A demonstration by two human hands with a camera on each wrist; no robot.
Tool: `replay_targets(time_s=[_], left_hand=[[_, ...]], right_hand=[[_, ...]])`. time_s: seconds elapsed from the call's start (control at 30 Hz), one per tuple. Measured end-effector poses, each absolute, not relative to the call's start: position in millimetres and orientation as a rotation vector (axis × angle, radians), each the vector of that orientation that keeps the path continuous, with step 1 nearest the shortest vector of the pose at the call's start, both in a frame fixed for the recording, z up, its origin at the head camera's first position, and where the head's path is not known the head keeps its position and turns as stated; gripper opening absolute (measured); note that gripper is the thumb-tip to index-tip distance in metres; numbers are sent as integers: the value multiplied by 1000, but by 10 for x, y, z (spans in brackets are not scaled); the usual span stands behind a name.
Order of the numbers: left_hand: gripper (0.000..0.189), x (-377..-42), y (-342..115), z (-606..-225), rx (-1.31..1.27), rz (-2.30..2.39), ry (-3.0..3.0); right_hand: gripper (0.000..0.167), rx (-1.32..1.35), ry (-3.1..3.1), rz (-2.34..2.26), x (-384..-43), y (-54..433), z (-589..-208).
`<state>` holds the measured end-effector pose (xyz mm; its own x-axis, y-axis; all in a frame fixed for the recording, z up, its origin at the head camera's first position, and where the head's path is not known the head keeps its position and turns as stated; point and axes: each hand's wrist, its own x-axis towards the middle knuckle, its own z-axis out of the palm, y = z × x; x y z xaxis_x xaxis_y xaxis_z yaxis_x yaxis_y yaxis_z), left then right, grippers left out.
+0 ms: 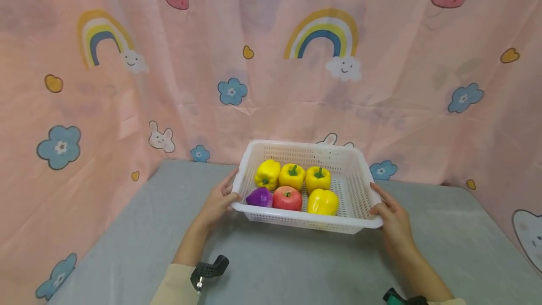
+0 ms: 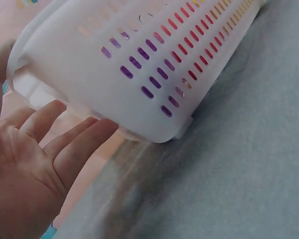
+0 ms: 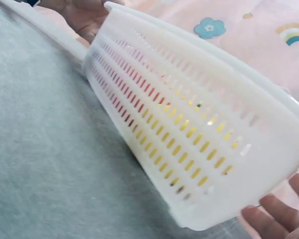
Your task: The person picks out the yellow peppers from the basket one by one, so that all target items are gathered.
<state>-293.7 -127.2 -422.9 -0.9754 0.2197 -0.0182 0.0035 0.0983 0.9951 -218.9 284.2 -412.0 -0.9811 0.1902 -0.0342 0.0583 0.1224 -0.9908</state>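
Observation:
A white perforated plastic basket is held between both hands, its open top tipped toward me. My left hand grips the left end, thumb over the rim and fingers beneath it in the left wrist view. At the opposite end, my right hand holds the rim in the same way, with fingertips under the lip in the right wrist view. Inside lie several yellow bell peppers, a red apple and a purple onion-shaped piece. These contents sit toward the left and middle; the basket's right part shows bare floor.
Beneath the basket spreads a grey cloth-covered table. Close behind its far edge hangs a pink curtain printed with rainbows, flowers and strawberries. A black strap circles the left wrist, and another band sits on the right.

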Motion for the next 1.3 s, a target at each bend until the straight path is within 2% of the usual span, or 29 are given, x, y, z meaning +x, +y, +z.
replay_targets(time_s=[0.1,0.3,0.5,0.67,0.77,0.9,1.1,1.3], left_hand=[[84,-2939,-1281,-4210,228,1989,2196],[66,-2961,-1244,-4126,259,2028,2156],[62,-3042,-1159,-4059,261,2053,2167],[60,-3072,-1160,-4087,180,2080,2140],[56,-3090,-1188,-4128,138,2096,2114],[53,-3118,-1194,-4154,131,2087,2125],[51,-3091,-1197,-4171,133,2052,2169],[53,-3077,-1194,-4175,139,2076,2130]], right_hand=[[67,-203,-2357,1976,-2177,2890,-4091],[69,-94,-2469,1916,-2146,3007,-4007],[75,-17,-2670,1482,-2114,3108,-3849],[63,48,-2555,1263,-2031,3126,-3731],[60,134,-2522,1261,-2005,3086,-3636],[63,263,-2600,1303,-2031,3002,-3480],[72,348,-2785,1346,-2209,2844,-3258],[77,369,-2872,1550,-2422,2706,-3195]])
